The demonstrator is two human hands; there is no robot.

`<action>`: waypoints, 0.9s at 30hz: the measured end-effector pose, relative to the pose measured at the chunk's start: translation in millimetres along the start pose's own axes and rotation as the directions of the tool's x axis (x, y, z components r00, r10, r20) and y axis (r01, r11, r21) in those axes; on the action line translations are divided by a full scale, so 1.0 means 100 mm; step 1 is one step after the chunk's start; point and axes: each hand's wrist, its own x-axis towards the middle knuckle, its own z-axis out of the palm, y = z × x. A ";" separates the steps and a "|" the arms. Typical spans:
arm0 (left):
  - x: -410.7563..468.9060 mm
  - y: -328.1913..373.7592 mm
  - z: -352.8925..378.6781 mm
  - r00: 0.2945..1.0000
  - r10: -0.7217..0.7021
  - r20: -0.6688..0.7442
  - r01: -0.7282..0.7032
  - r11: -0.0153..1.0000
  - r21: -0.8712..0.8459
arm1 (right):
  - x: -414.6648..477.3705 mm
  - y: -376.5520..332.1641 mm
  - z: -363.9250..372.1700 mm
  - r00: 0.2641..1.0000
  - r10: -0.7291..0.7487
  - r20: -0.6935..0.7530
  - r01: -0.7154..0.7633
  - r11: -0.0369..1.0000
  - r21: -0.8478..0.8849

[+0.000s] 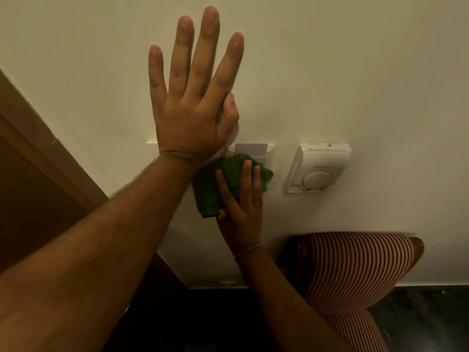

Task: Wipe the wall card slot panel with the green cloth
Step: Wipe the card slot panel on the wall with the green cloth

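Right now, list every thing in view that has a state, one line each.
left hand: open, fingers spread, flat against the wall.
right hand: pressing the green cloth.
green cloth: bunched, held on the card slot panel.
card slot panel: mostly covered by cloth and hands.
key card: inserted, top edge sticking up.
thermostat: mounted on wall, setting unreadable.

My left hand [193, 105] lies flat against the wall [355, 72], fingers spread and pointing up, its wrist covering the left part of the card slot panel [269, 151]. My right hand [241, 199] presses the bunched green cloth [208, 189] against the panel's lower front. A white card [250, 147] stands upright in the slot. A thermostat [318, 168] is mounted just right of the panel. A striped chair back [355, 270] sits below it; a wooden door frame [50, 148] runs at left.
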 end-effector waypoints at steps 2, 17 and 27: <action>0.00 0.00 -0.01 1.000 0.003 0.008 -0.003 1.000 0.002 | 0.00 -0.01 -0.04 1.000 0.001 0.016 -0.001 1.000 -0.005; 0.00 0.02 -0.05 1.000 -0.005 0.029 0.006 1.000 -0.012 | 0.04 -0.20 0.03 1.000 0.001 0.020 -0.004 0.992 0.122; 0.03 0.02 -0.05 1.000 -0.001 0.030 0.001 1.000 -0.003 | 0.00 -0.21 -0.11 0.978 0.206 -0.031 -0.190 0.945 0.266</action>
